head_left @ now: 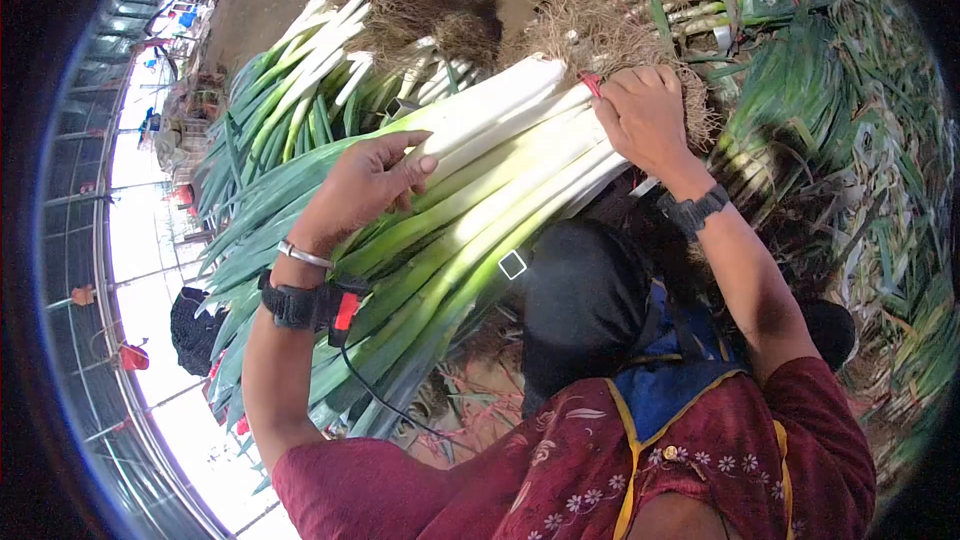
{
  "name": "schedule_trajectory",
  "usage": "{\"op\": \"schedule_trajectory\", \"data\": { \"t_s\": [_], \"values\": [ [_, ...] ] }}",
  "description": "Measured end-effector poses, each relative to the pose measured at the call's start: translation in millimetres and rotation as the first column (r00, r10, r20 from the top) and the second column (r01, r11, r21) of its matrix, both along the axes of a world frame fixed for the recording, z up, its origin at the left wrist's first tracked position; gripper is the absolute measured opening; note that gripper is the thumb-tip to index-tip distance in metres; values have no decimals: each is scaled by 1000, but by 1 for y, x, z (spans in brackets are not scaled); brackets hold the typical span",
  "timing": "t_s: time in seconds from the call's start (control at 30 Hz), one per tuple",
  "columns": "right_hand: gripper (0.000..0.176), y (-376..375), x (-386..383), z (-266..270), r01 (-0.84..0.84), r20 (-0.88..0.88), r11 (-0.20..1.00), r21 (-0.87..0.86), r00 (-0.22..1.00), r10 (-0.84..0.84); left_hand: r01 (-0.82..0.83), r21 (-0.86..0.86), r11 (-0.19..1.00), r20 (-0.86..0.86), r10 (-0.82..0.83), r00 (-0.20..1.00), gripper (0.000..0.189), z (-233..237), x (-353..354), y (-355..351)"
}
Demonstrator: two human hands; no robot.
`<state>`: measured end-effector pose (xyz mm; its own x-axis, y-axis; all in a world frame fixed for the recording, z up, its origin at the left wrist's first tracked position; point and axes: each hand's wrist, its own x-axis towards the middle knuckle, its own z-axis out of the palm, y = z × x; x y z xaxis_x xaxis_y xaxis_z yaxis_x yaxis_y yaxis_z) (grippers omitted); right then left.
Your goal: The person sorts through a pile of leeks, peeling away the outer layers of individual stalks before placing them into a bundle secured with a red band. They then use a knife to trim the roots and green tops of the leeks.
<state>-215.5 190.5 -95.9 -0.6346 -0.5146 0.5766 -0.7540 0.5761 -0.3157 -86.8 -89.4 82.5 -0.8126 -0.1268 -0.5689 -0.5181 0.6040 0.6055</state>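
Green-and-white leek bundle point(480, 190): slants before your knee point(580, 305), leaves left, roots far.
Left hand point(372, 180): above the pale stalks, thumb and fingers slightly parted.
Right hand point(645, 118): your fingers curl over the root end beside the red tie point(592, 86); grip can't be told.
Other leeks point(300, 75): far left.

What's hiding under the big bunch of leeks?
The leek bunch covers whatever is right beneath it, so that can't be seen. Just past its edge, you can see pink strings and a dark-clothed knee.
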Motion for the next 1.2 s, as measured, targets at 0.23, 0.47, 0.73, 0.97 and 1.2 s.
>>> {"op": "schedule_trajectory", "data": {
  "t_s": [0.23,0.47,0.73,0.97,1.2],
  "values": [
    [14,-4,-3,-4,40,8,999,-37,999,-40,34,-72,997,61,-29,998,52,6,14,-6],
    [17,-2,1,-2,32,27,999,-44,999,-31,13,-42,999,68,-10,998,50,4,17,-7],
    [19,-1,1,-3,38,35,997,-63,999,-36,114,-172,978,90,-100,991,45,9,25,4],
    [21,0,4,-3,59,45,997,-57,997,-57,242,-605,759,-107,-379,919,41,-7,41,36],
    [22,0,5,-3,58,45,994,-96,998,-53,301,-698,649,7,-414,910,37,6,25,60]
  ]
}}
